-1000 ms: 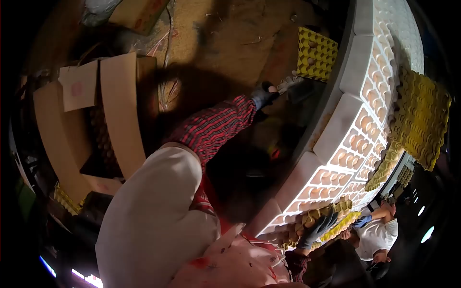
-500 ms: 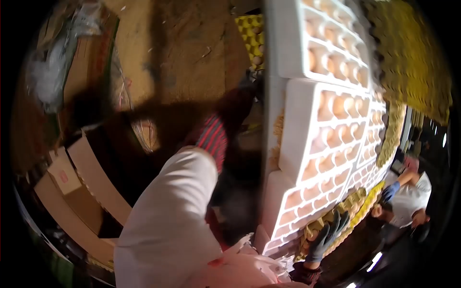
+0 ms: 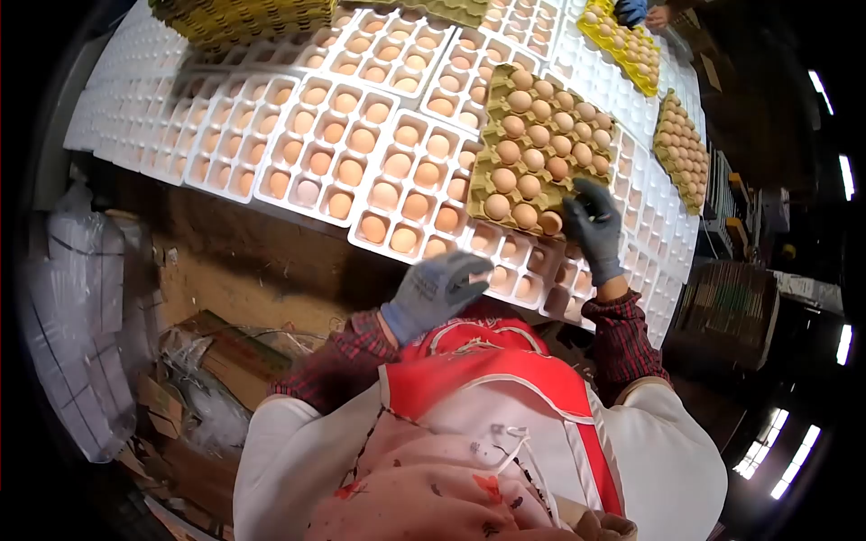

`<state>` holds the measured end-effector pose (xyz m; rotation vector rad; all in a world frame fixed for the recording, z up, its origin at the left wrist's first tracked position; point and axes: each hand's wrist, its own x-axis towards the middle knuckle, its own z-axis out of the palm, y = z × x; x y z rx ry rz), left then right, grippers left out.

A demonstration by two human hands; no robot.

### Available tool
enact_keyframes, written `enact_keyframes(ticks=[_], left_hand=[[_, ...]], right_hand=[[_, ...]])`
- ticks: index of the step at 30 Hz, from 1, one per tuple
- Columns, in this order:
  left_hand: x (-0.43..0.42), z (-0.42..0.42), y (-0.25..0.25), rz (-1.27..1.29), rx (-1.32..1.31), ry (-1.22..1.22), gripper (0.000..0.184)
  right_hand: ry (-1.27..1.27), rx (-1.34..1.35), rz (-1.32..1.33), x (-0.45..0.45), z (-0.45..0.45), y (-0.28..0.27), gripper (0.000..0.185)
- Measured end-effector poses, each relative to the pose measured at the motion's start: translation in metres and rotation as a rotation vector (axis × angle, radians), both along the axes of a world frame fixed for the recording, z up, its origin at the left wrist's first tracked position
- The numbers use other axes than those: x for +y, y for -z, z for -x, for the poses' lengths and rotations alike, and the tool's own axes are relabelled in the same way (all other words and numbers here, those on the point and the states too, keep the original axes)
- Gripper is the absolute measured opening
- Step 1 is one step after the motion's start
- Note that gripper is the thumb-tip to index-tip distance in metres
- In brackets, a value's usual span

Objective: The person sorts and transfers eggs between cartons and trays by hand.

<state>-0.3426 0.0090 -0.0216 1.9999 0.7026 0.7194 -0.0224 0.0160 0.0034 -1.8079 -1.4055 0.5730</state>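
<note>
My left hand point(image 3: 437, 293), in a grey glove, is over the front edge of a white egg tray point(image 3: 363, 237). Its fingers curve away from the thumb, with no egg seen firmly between them. My right hand point(image 3: 597, 230), also gloved, hovers by the near right corner of an olive pulp tray point(image 3: 487, 153). Its fingers are bent and apart, and I see nothing held in them. Brown eggs point(image 3: 532, 160) fill much of the pulp tray, which rests on the white trays. Bare cells show near my right hand.
Stacked yellow pulp trays point(image 3: 253, 25) sit at the upper left. Another egg-filled pulp tray point(image 3: 681, 149) lies at the right. Beyond a yellow tray point(image 3: 622, 45), a co-worker's gloved hand point(image 3: 631, 11) shows. Plastic-wrapped stacks point(image 3: 81, 316) stand at the lower left.
The view has swung from the floor to the egg trays. My left hand has come up from near the floor to the trays' front edge; my right hand is now beside the pulp tray's corner.
</note>
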Motion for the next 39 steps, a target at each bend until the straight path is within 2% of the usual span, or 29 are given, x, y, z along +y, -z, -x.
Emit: enact_keyframes(ticks=[1,3,6,9,10,11,13,14,15,17,18,19,20,21,22,23,25,26,27,28,29,31,32,33,34,35,37,38,39], left_hand=[[0.017,-0.013,-0.008,-0.29,0.076,-0.107,0.034],[0.054,-0.044,-0.029,-0.369,0.262,-0.152,0.035],[0.073,-0.066,-0.019,-0.535,0.419,-0.04,0.029],[0.082,-0.062,-0.021,-0.296,0.309,0.052,0.031],[0.085,-0.059,-0.02,-0.246,0.343,0.083,0.035],[0.085,-0.058,-0.021,-0.114,0.202,0.036,0.037],[0.086,-0.057,-0.019,0.142,-0.084,-0.059,0.041],[0.096,-0.058,0.014,0.406,-0.235,-0.111,0.041],[0.105,-0.056,0.003,0.828,-0.24,-0.143,0.04],[0.117,-0.067,-0.01,0.31,-0.027,-0.045,0.036],[0.116,-0.074,-0.016,0.045,0.183,-0.026,0.038],[0.116,-0.083,-0.021,-0.228,0.386,-0.012,0.04],[0.11,-0.091,-0.019,-0.444,0.366,-0.084,0.03],[0.106,-0.1,-0.014,-0.448,0.495,-0.091,0.026],[0.107,-0.109,-0.009,-0.451,0.623,-0.099,0.023],[0.109,-0.115,-0.004,-0.45,0.751,-0.106,0.019],[0.111,-0.114,-0.003,-0.434,0.657,-0.084,0.016],[0.115,-0.11,-0.007,-0.422,0.616,-0.057,0.016],[0.121,-0.106,-0.012,-0.415,0.572,-0.031,0.016],[0.125,-0.102,-0.014,-0.334,0.562,-0.006,0.028],[0.126,-0.096,-0.012,-0.25,0.381,-0.035,0.033],[0.125,-0.077,-0.011,-0.08,0.023,-0.089,0.043],[0.122,-0.065,-0.015,0.445,-0.08,-0.065,0.054],[0.122,-0.055,-0.028,0.896,-0.131,-0.061,0.048],[0.116,-0.043,-0.026,1.103,-0.357,-0.04,0.049],[0.108,-0.036,-0.022,1.299,-0.593,-0.016,0.05],[0.093,-0.028,-0.024,1.278,-0.719,0.046,0.048],[0.092,-0.025,-0.02,1.242,-0.682,0.094,0.048],[0.086,-0.026,-0.015,1.212,-0.64,0.135,0.047]], right_hand=[[-0.051,-0.05,0.094,-0.011,0.018,-0.012,0.045],[-0.266,-0.658,0.062,-0.024,0.021,-0.016,0.042],[-0.303,-0.59,0.054,-0.022,0.022,-0.015,0.047],[-0.273,-0.242,0.063,-0.024,0.004,-0.006,0.043],[-0.085,0.301,0.099,-0.027,0.007,0.0,0.033],[0.026,0.61,0.056,-0.028,0.001,0.0,0.023],[-0.023,0.679,-0.03,-0.02,0.006,0.0,0.022],[-0.261,0.023,-0.14,-0.008,0.01,0.002,0.031],[-0.333,-0.08,0.046,-0.002,0.024,-0.001,0.034],[-0.348,-0.468,0.204,0.001,0.055,-0.02,0.029],[-0.331,-0.546,0.186,0.003,0.055,-0.016,0.032],[-0.347,-0.371,0.136,0.007,0.047,-0.011,0.035],[-0.365,-0.193,0.094,0.005,0.034,-0.005,0.039],[-0.382,-0.014,0.055,0.003,0.024,-0.002,0.043],[-0.14,0.499,0.165,-0.001,0.023,-0.013,0.048],[-0.008,0.904,0.21,-0.004,0.012,-0.03,0.044],[-0.125,0.678,0.039,0.008,0.0,-0.026,0.047],[-0.292,0.315,0.068,0.021,-0.009,-0.004,0.056],[-0.434,-0.091,0.009,0.036,-0.001,-0.007,0.045],[-0.356,-0.464,0.136,0.043,0.025,-0.02,0.037],[-0.268,-0.833,0.264,0.049,0.051,-0.03,0.029],[-0.255,-0.834,0.369,0.055,0.06,-0.027,0.031],[-0.29,-0.819,0.356,0.057,0.055,-0.03,0.032],[-0.324,-0.803,0.345,0.056,0.049,-0.033,0.033],[-0.335,-0.714,0.164,0.048,0.038,-0.038,0.028],[-0.299,-0.299,0.185,0.041,0.025,-0.033,0.03],[-0.204,0.504,0.198,0.034,0.002,-0.03,0.039],[-0.181,0.941,0.276,0.025,-0.008,-0.038,0.047],[-0.128,1.327,0.298,0.009,-0.003,-0.065,0.044]])
